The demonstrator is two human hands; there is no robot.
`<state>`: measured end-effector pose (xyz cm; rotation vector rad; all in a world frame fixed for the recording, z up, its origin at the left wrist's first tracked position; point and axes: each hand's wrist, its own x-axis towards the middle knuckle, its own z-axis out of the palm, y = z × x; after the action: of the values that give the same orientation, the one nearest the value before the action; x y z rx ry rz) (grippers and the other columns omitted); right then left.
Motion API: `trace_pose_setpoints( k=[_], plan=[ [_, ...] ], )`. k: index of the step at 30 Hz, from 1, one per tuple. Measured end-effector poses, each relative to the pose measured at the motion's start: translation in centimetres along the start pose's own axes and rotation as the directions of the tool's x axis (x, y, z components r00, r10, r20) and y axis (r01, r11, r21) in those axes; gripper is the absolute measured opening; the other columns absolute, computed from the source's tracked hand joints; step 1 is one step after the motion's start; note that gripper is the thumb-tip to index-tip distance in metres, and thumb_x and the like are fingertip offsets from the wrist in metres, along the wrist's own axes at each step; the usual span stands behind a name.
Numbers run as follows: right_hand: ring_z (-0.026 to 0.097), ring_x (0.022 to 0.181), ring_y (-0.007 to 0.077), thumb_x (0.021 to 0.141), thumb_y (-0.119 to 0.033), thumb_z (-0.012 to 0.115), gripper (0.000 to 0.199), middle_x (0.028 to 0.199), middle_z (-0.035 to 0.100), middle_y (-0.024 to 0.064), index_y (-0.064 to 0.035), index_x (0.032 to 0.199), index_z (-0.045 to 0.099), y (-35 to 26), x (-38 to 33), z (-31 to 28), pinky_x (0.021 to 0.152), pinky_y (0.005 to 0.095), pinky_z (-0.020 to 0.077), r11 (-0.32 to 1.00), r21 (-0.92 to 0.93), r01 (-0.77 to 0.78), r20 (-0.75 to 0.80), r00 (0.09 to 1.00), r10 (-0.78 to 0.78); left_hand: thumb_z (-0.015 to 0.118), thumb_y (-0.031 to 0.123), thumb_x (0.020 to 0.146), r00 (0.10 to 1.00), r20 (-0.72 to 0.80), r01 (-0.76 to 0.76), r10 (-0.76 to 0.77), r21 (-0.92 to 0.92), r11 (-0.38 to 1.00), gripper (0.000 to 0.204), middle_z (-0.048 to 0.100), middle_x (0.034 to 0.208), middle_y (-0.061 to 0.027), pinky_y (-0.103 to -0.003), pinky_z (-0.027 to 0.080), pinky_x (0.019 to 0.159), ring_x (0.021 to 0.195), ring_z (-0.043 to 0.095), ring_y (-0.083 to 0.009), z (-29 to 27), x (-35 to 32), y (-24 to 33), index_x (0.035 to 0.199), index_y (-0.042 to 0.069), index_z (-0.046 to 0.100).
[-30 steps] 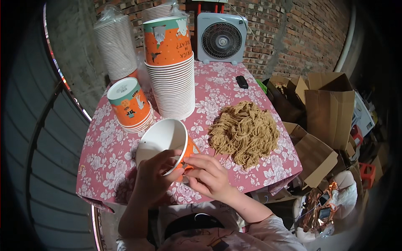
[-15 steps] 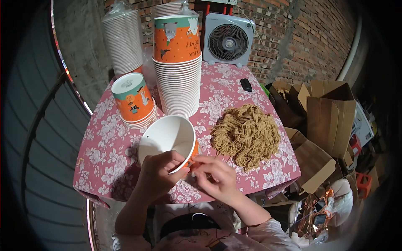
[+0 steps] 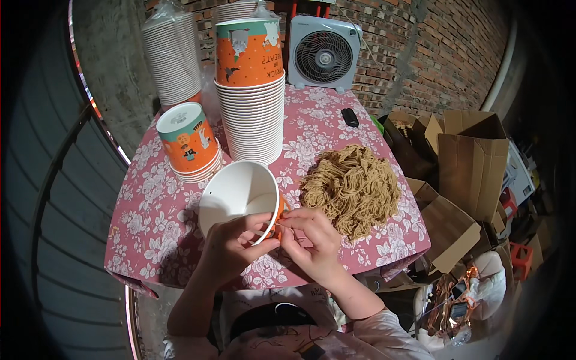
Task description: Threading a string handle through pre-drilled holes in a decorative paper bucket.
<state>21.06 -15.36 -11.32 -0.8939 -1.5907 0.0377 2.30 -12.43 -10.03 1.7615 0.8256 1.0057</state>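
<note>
A white-lined paper bucket (image 3: 231, 186) with an orange outside lies tilted, its mouth turned toward me. My left hand (image 3: 233, 243) is closed on its near rim, fingers inside and thumb at the outer side. A small dark hole shows in the bucket's inner left wall. Against the outer right side, my right hand (image 3: 309, 240) makes a pinch with thumb and forefinger; whatever is between the fingertips is too small to make out. To the right of that hand lies a heap of tan cords (image 3: 351, 189).
Behind the bucket stand a short stack of upturned orange buckets (image 3: 189, 144) and a tall stack (image 3: 251, 120). A bagged stack (image 3: 172, 60), a box fan (image 3: 324, 57) and a small black object (image 3: 350, 117) are farther back. Open cardboard boxes (image 3: 471, 174) crowd the table's right side.
My right hand has moved up slightly, its thumb and forefinger now pinched at the bucket's outer wall. The left hand keeps its hold on the rim, its thumb shifted a little right.
</note>
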Motion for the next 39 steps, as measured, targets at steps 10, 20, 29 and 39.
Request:
trace_pose_setpoints(
  k=[10,20,29,39],
  plan=[
    [0.067,0.076,0.0156,0.082,0.003,0.075,0.014,0.101,0.068,0.0108,0.0008,0.096,0.072,-0.1,-0.1,-0.3,0.054,0.0255,0.0556,1.0,-0.002,-0.026,0.017,1.0,0.026,0.08,0.006,0.084,1.0,0.021,-0.016,0.015,0.025,1.0,0.041,0.077,0.101,-0.0131,-0.029,0.06,0.077,0.092,0.076,-0.0174,0.2,0.0,0.3,0.123,0.005,0.067],
    [0.069,0.08,0.0189,0.08,0.002,0.076,0.014,0.098,0.071,0.0103,0.0001,0.094,0.074,-0.2,-0.5,-0.4,0.06,0.0275,0.0549,0.998,-0.004,-0.058,0.004,0.998,0.058,0.066,0.006,0.094,0.999,0.005,-0.054,0.054,0.167,0.984,0.016,0.074,0.085,-0.0132,-0.034,0.056,0.067,0.077,0.074,-0.0277,0.2,0.9,0.6,0.109,0.003,0.067],
    [0.069,0.08,0.019,0.09,-0.003,0.072,0.017,0.1,0.071,0.0109,0.002,0.107,0.074,0.7,0.3,-2.1,0.071,0.0281,0.0551,0.955,0.101,-0.28,0.225,0.941,0.252,0.068,0.002,0.09,0.993,-0.019,-0.112,0.119,0.231,0.967,0.009,0.068,0.077,-0.0091,-0.032,0.054,0.06,0.067,0.07,-0.0239,0.6,1.7,2.4,0.097,-0.001,0.062],
    [0.05,0.069,0.0013,0.092,-0.014,0.076,0.023,0.081,0.06,-0.0043,-0.0022,0.11,0.07,1.0,4.0,-1.3,0.06,0.0194,0.0399,0.857,0.2,-0.475,0.366,0.848,0.384,0.064,0.005,0.088,0.9,-0.338,-0.118,0.276,0.421,0.9,0.004,0.062,0.097,-0.014,-0.036,0.052,0.07,0.082,0.064,-0.0274,1.3,3.6,1.7,0.09,0.002,0.062]
  ],
)
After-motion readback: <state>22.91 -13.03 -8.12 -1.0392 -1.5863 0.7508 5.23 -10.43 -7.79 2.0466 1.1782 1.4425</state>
